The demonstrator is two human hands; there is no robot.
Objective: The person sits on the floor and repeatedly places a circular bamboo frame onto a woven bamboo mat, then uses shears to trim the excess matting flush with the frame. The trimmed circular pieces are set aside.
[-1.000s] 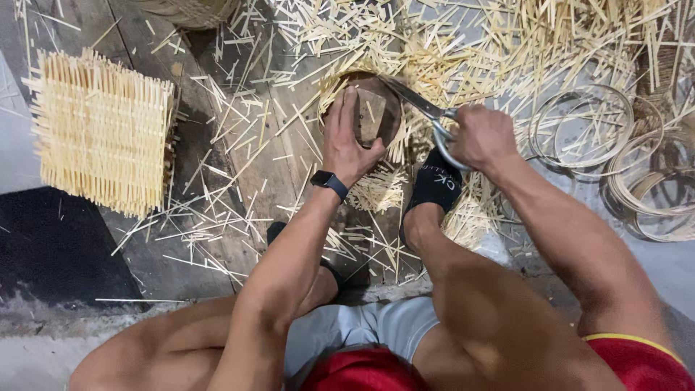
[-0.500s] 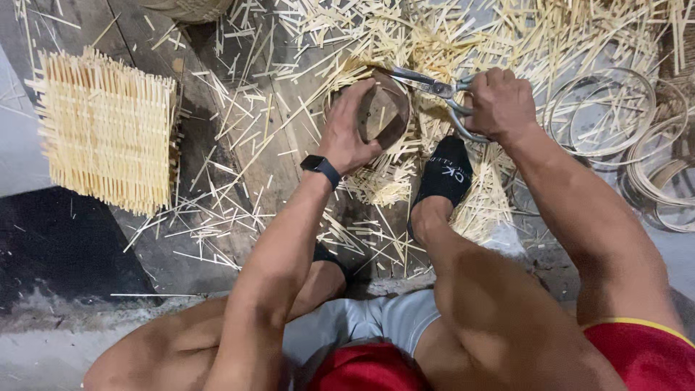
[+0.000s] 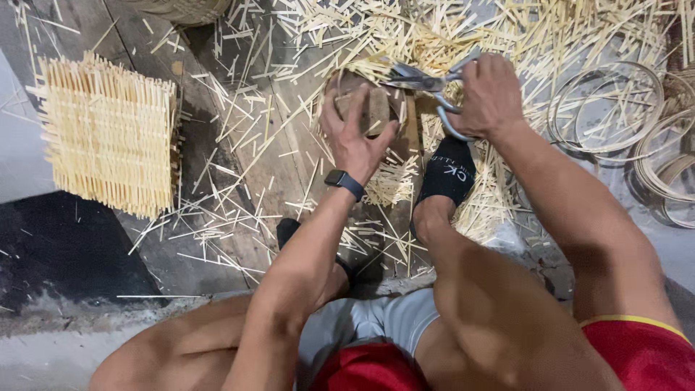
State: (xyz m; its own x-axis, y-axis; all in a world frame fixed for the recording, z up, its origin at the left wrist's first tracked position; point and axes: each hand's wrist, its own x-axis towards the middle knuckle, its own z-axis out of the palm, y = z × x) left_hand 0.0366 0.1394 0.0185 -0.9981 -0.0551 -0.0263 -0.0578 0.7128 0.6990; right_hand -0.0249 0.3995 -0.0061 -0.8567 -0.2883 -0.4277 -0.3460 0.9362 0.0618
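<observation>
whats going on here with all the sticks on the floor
A person sits on the floor among scattered bamboo splints. Their left hand presses down on a small round woven piece, while the right hand holds metal shears with the blades at its edge. A finished woven mat lies to the left, coiled bamboo hoops to the right.
</observation>
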